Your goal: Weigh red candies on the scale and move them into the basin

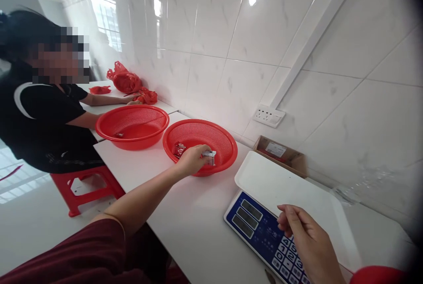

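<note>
My left hand [193, 160] reaches over the near red plastic basket [228, 143], closed on a small white packet [209, 156] with printing on it. A few small red-and-white packets [179, 148] lie in that basket, to the left of my fingers. My right hand [309, 235] is held above the keypad of a blue-and-white digital scale [251, 231]. Its fingers are curled in toward the thumb, and nothing shows between them. The white weighing tray [280, 176] of the scale carries no packets.
A second red basket [132, 143] with a small item inside stands to the left. Beyond it a person in black [42, 116] sits with a hand near red plastic bags [124, 81]. An open cardboard box [280, 158] is by the wall, under a socket [269, 115].
</note>
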The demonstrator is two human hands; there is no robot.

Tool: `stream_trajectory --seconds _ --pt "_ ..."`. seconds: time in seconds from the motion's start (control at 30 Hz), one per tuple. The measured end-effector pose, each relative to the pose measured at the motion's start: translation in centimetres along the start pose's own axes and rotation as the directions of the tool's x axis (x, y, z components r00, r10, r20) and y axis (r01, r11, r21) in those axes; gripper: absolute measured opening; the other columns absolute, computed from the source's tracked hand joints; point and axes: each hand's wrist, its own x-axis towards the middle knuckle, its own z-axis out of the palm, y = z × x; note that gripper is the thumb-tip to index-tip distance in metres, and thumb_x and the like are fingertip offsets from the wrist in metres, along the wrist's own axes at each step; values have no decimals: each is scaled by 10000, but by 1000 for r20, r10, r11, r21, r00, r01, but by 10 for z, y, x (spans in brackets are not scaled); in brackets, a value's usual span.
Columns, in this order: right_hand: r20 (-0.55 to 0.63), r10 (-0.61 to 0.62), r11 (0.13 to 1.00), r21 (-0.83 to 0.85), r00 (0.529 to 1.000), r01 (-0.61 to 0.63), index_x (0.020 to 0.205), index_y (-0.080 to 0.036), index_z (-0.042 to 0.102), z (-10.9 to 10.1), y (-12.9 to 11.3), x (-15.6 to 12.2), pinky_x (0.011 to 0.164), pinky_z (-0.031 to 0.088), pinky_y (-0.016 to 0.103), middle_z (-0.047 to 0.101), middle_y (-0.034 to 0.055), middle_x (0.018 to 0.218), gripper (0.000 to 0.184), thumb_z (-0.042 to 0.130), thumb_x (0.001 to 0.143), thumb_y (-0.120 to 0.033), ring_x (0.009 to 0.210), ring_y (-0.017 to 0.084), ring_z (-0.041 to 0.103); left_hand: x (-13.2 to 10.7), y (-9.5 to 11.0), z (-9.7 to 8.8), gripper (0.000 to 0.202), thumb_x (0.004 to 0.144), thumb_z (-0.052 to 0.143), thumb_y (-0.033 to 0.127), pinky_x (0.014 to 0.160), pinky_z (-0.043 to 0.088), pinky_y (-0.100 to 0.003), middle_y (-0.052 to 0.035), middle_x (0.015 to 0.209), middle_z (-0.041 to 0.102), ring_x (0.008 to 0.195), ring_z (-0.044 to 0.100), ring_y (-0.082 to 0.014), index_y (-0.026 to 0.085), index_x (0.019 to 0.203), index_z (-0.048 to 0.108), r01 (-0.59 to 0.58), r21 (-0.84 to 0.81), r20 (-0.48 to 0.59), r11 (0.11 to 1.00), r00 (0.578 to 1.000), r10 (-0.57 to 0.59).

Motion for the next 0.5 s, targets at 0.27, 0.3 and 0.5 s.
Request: stream_trajectory --seconds 0.27,0.3,0.5 --pt "10 61 997 -41 998 -61 844 -209 602 0 -5 -2 583 494 264 603 5 668 497 465 704 -666 648 170 564 10 -15 -7 174 756 524 249 625 425 -213 -7 886 654 804 597 -169 211 904 607 35 90 373 995 925 -66" --pt "13 68 997 -44 998 -68 839 -211 602 0 -6 -2 584 494 261 600 3 666 503 462 701 -674 647 169 562 14 -15 -7 177 758 521 245 644 430 -207 -4 908 653 825 597 -163 214 910 607 26 81 411 996 910 -57" --pt "-10 145 988 -54 989 -145 813 -247 630 -3 11 3 579 526 268 622 6 661 522 481 641 -717 647 189 589 52 -34 -15 366 786 496 302 804 431 -267 -37 1134 590 978 561 -190 242 1147 519 57 157 528 986 839 -132"
